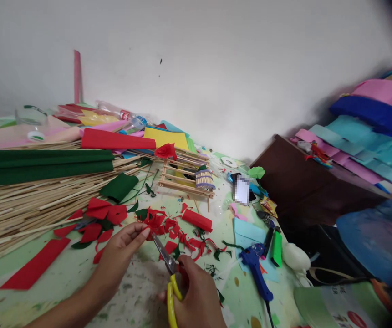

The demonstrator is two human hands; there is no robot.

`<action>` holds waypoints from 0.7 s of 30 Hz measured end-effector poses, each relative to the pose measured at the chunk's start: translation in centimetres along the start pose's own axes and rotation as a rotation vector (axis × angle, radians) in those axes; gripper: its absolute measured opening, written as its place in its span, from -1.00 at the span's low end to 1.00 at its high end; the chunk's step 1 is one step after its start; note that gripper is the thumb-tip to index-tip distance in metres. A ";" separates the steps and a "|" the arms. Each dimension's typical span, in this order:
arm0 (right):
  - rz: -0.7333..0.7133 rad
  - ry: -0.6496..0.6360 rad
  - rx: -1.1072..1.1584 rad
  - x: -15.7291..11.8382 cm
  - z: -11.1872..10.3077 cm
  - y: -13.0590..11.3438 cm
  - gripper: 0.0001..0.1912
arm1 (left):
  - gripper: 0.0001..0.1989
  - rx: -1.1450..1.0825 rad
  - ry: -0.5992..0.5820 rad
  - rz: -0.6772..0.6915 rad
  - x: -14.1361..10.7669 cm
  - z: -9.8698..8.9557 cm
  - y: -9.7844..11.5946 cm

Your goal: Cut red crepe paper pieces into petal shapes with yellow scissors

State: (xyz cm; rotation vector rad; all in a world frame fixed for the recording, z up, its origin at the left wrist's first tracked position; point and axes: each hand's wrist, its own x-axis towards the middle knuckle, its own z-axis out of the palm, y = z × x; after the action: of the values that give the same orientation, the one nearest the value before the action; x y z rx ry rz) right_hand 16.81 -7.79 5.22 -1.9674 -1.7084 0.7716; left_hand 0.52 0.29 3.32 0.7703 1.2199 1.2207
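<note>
Nearest, the right hand [196,291] has its grip wrapped round yellow-handled scissors [169,263]. Just ahead, the left hand [125,243] pinches a small red crepe-paper piece [150,226] by the blade tips, over the bench [130,294]. The step looks like trimming; the next move calls for steady paper and fingertips clear of the blades. Beyond lie red scraps [171,227], then a stick frame [171,182].
</note>
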 end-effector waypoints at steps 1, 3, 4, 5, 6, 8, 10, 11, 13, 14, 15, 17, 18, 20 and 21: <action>0.007 0.002 -0.010 0.0 0.0 0.0 -0.68 | -0.64 0.000 -0.007 -0.004 0.0 0.0 -0.1; 0.002 0.006 -0.018 0.0 0.0 0.0 -0.66 | -0.64 -0.012 -0.038 -0.017 -0.1 -0.1 -0.2; -0.004 0.007 -0.015 0.0 0.0 0.1 -0.64 | -0.65 -0.020 -0.056 -0.022 -0.1 -0.1 -0.3; -0.009 0.009 -0.010 0.0 0.0 0.1 -0.63 | -0.66 -0.025 -0.072 -0.024 -0.1 -0.1 -0.4; -0.012 0.009 -0.003 -0.1 0.0 0.1 -0.63 | -0.67 -0.028 -0.085 -0.025 -0.2 -0.1 -0.5; -0.015 0.003 0.010 -0.1 0.0 0.1 -0.65 | -0.68 -0.038 -0.099 -0.030 -0.3 0.0 -0.7; -0.025 -0.002 0.018 -0.1 -0.1 0.1 -0.68 | -0.69 -0.057 -0.106 -0.044 -0.3 0.0 -0.8; -0.032 -0.003 0.020 -0.1 -0.1 0.1 -0.69 | -0.69 -0.067 -0.110 -0.054 -0.4 0.1 -0.8; -0.041 0.001 0.014 -0.2 -0.1 0.1 -0.69 | -0.70 -0.084 -0.135 -0.080 -0.4 0.2 -0.9; -0.045 0.000 0.011 -0.2 -0.1 0.1 -0.70 | -0.72 -0.090 -0.156 -0.091 -0.5 0.2 -0.9; -0.049 -0.001 0.010 -0.2 -0.1 0.0 -0.70 | -0.73 -0.093 -0.180 -0.100 -0.5 0.2 -1.0; -0.053 -0.003 0.007 -0.2 -0.1 0.0 -0.70 | -0.75 -0.095 -0.215 -0.108 -0.7 0.3 -1.0; -0.053 -0.005 0.008 -0.2 -0.1 0.0 -0.71 | -0.76 -0.092 -0.226 -0.108 -0.7 0.3 -1.0; -0.057 -0.005 0.007 -0.2 -0.1 0.0 -0.71 | -0.77 -0.087 -0.242 -0.103 -0.8 0.4 -1.0; -0.060 -0.002 0.003 -0.2 -0.1 0.0 -0.71 | -0.78 -0.087 -0.247 -0.100 -0.8 0.4 -1.0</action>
State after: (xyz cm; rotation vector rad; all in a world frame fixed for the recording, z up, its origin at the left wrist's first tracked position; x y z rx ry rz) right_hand 16.88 -7.98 5.35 -1.9044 -1.7585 0.7548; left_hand 1.25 -0.69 2.66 0.7613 0.9852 1.0559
